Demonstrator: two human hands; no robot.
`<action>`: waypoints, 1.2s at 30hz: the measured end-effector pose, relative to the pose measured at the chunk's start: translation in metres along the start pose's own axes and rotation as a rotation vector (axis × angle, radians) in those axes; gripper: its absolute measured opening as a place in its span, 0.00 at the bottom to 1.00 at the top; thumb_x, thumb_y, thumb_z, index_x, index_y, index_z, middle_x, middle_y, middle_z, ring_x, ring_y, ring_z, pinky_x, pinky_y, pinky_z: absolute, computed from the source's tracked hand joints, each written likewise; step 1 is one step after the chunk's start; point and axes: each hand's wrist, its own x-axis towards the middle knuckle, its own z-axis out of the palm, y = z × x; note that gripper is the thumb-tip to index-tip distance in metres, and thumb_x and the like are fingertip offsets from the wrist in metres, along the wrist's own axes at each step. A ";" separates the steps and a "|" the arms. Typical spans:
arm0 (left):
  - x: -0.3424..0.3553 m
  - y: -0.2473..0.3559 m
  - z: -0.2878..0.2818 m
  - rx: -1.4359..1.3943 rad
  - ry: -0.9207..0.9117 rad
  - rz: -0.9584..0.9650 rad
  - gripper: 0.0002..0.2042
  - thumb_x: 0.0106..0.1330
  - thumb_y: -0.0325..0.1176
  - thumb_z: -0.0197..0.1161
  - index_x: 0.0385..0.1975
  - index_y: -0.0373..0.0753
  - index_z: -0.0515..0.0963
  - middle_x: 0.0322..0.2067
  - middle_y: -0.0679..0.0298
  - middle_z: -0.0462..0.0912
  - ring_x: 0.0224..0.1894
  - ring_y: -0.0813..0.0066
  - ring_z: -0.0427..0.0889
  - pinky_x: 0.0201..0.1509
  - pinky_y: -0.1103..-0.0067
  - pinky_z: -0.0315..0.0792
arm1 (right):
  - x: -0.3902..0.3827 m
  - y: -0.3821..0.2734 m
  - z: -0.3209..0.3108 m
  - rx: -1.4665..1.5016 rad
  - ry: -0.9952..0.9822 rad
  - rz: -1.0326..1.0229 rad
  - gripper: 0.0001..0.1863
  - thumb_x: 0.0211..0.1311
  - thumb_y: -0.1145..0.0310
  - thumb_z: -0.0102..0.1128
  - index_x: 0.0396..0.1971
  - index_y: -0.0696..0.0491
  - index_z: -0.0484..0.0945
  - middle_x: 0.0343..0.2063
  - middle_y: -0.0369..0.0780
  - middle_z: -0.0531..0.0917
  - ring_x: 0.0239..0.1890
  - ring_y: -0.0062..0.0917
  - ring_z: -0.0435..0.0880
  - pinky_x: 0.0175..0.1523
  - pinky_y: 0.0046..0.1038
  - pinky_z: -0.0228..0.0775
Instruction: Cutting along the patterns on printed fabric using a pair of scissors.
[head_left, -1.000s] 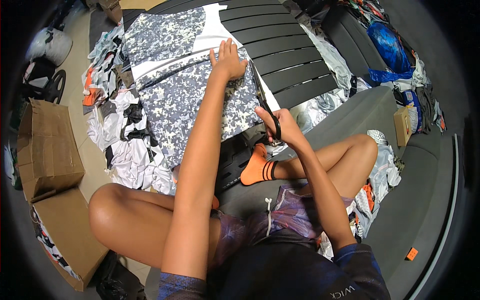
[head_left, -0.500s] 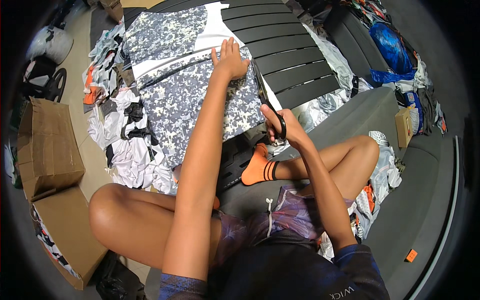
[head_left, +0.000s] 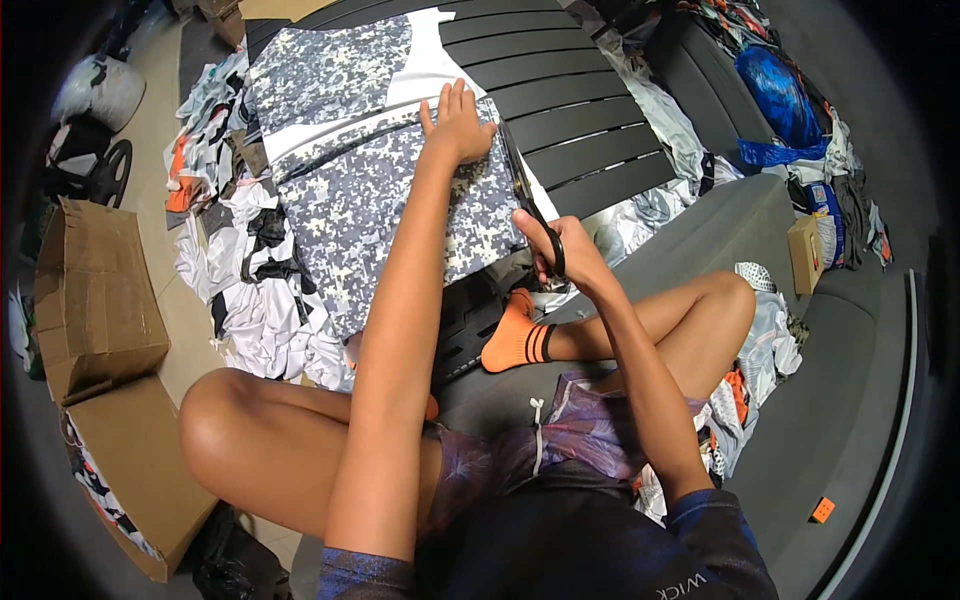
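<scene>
Grey, camouflage-patterned fabric (head_left: 350, 205) with white parts is spread over a black slatted table (head_left: 570, 100), its near end hanging past the edge. My left hand (head_left: 458, 130) lies on it with fingers spread, pressing near its right edge. In my right hand (head_left: 570, 252) is a pair of black-handled scissors (head_left: 556, 248), thumb and fingers in the loops. The blades run along the right edge of the patterned fabric, beside a narrow white strip (head_left: 538, 188). How far the blades are apart is hard to make out.
Heaps of white and dark cloth scraps (head_left: 275, 300) lie left of the table. Two open cardboard boxes (head_left: 105, 300) stand farther left. On the right are a grey sofa (head_left: 720, 225), a blue plastic bag (head_left: 780, 100) and a small orange block (head_left: 822, 510).
My right hand and the scissors have shifted slightly left along the fabric's edge. My left hand stays flat in nearly the same place.
</scene>
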 end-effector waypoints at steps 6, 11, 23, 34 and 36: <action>0.000 0.002 0.000 -0.009 -0.005 -0.006 0.36 0.64 0.50 0.54 0.68 0.38 0.53 0.73 0.59 0.42 0.76 0.65 0.35 0.73 0.54 0.28 | -0.003 -0.003 0.001 -0.019 -0.004 0.001 0.35 0.61 0.37 0.54 0.07 0.52 0.70 0.06 0.34 0.71 0.10 0.17 0.72 0.17 0.20 0.61; -0.003 0.001 0.000 -0.017 -0.007 -0.004 0.36 0.64 0.50 0.54 0.68 0.38 0.53 0.73 0.59 0.41 0.76 0.65 0.35 0.73 0.55 0.28 | -0.008 0.001 0.000 0.021 -0.039 -0.012 0.35 0.62 0.38 0.53 0.08 0.53 0.69 0.07 0.34 0.70 0.10 0.17 0.73 0.18 0.20 0.61; -0.004 0.005 -0.009 -0.003 -0.075 -0.016 0.36 0.66 0.48 0.51 0.69 0.36 0.49 0.74 0.59 0.38 0.76 0.65 0.32 0.74 0.55 0.26 | -0.001 -0.009 -0.001 0.043 -0.021 0.006 0.35 0.61 0.37 0.54 0.08 0.53 0.68 0.08 0.33 0.69 0.11 0.17 0.72 0.19 0.19 0.61; -0.004 0.006 -0.010 -0.001 -0.083 -0.020 0.37 0.66 0.49 0.51 0.70 0.36 0.48 0.74 0.59 0.38 0.76 0.65 0.32 0.74 0.55 0.26 | 0.001 -0.005 0.000 0.030 0.001 -0.005 0.35 0.61 0.38 0.55 0.07 0.53 0.68 0.07 0.33 0.69 0.11 0.16 0.71 0.18 0.20 0.61; -0.003 0.007 -0.009 -0.002 -0.080 -0.018 0.37 0.66 0.49 0.51 0.70 0.36 0.48 0.74 0.59 0.38 0.76 0.65 0.32 0.74 0.55 0.26 | 0.001 -0.005 -0.001 0.030 0.000 -0.005 0.35 0.61 0.38 0.55 0.07 0.53 0.68 0.07 0.33 0.69 0.10 0.17 0.71 0.18 0.20 0.61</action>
